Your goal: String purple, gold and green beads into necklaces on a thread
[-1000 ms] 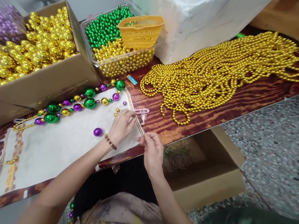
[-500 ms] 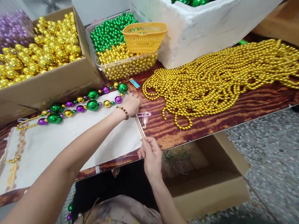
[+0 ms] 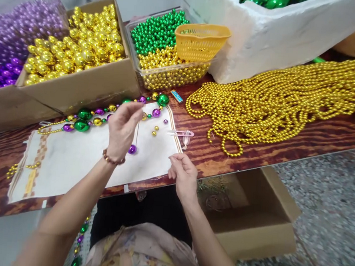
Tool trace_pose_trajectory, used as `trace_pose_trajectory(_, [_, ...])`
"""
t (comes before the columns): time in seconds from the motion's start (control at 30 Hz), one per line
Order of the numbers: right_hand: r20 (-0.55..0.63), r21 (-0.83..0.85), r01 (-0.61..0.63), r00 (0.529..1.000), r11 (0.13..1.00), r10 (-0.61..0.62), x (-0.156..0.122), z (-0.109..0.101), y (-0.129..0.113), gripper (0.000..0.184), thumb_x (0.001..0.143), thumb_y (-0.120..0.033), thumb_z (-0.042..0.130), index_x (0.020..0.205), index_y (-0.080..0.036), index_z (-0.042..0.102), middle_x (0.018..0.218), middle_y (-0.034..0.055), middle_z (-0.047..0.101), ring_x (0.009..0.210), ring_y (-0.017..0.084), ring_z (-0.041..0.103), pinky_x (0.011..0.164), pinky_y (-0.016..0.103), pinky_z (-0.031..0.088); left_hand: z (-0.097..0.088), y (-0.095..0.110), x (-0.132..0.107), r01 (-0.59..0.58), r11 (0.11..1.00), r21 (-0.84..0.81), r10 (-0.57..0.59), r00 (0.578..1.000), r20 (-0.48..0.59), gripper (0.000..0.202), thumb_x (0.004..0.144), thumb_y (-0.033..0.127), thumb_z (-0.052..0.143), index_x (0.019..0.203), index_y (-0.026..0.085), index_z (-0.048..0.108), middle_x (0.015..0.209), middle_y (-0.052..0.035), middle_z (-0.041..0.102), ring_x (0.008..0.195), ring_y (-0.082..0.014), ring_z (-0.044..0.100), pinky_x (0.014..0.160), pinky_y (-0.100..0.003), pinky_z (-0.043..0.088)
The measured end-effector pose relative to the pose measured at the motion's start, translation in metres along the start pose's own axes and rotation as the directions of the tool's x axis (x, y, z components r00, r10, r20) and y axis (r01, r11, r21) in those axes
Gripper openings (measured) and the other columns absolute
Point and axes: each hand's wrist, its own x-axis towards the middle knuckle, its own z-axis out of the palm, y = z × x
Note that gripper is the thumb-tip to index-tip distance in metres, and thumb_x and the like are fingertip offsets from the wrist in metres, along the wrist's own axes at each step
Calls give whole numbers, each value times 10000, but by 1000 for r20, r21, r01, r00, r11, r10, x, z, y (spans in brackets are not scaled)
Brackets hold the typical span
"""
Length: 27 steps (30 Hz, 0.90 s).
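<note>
My left hand (image 3: 125,126) is raised over the white cloth (image 3: 81,171), thumb and fingers pinched together. Below its fingers hangs a thin dark strand, with a purple bead (image 3: 132,149) at its lower end. My right hand (image 3: 185,175) is closed in a pinch at the cloth's near right corner, where a fine pale thread runs to its fingers. Along the cloth's far side lies a bead necklace (image 3: 81,125) of green, purple and gold balls, partly hidden behind my left hand. A few small loose beads (image 3: 154,133) rest on the cloth near pink thread snips (image 3: 187,133).
Many gold bead strands (image 3: 257,109) cover the right of the table. Behind stand a cardboard box (image 3: 88,71) of gold beads, a clear tub (image 3: 172,74) with a yellow basket (image 3: 201,42), and a white foam box (image 3: 246,45). An open carton (image 3: 255,238) sits below the table edge.
My left hand has lifted from the cloth's right edge and moved left, uncovering small loose beads. The right hand stays pinched near the corner. The view has shifted left.
</note>
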Motion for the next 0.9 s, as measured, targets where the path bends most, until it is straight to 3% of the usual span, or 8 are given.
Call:
trace_pose_trajectory(0.07, [30,-27,3,1000,1000,-2,-2,9,-4,224,838,-406,672,795,-198,600,502,-68,444,449,88,393,487,230,349,-14,4,-36,264,959,-103,-256,963,84,217,805,311,740,958,160,702,781,-20,663,646,-113,625,625,-242,519])
trace_pose_trajectory(0.17, [55,-115,40,998,993,-34,-8,20,-5,192,843,-368,658,779,-192,617,609,-23,567,589,117,517,612,244,416,-25,-1,-88,573,796,-194,-548,819,171,272,772,332,765,957,141,708,741,-21,666,538,-95,603,503,-211,492])
trace_pose_trajectory(0.23, [68,-152,49,997,987,-39,-13,26,-3,187,842,-362,651,770,-193,613,665,-11,591,648,130,542,654,252,430,-27,-6,-112,664,709,-238,-639,747,182,300,779,357,757,978,138,708,692,-7,647,467,-70,555,442,-185,451])
trace_pose_trajectory(0.3, [94,-179,30,995,983,-13,-18,31,-2,187,852,-364,641,775,-197,604,642,-23,553,615,126,509,625,250,417,-29,-9,-126,695,663,-280,-676,716,177,322,781,374,754,997,139,711,668,5,624,426,-52,513,391,-162,399])
trace_pose_trajectory(0.4, [140,-230,64,990,971,-32,-24,38,-1,173,874,-340,631,779,-198,605,673,-17,542,646,131,511,644,254,424,-33,-10,-131,695,632,-343,-684,708,175,325,759,371,774,983,143,718,734,-4,625,462,-56,541,364,-149,373])
trace_pose_trajectory(0.57, [208,-205,195,966,959,-153,-31,49,-2,97,916,-269,603,854,-205,640,966,36,657,937,172,609,869,299,465,-40,-11,-129,692,598,-403,-675,707,212,319,756,364,777,981,146,717,758,-2,611,478,-57,556,362,-142,358])
trace_pose_trajectory(0.73, [239,-228,225,956,947,-169,-34,53,-3,103,934,-246,586,856,-203,637,1001,41,679,960,172,624,888,314,473,-42,-12,-131,703,586,-403,-673,700,241,316,788,366,751,1017,153,714,760,2,603,442,-32,502,352,-134,270])
trace_pose_trajectory(0.9, [267,-304,299,938,905,-220,-34,54,-8,98,947,-236,570,869,-203,620,1004,41,672,984,170,627,897,313,478,-43,-15,-132,684,635,-360,-645,725,239,332,807,395,732,1033,153,708,724,-2,608,444,-33,470,387,-149,269])
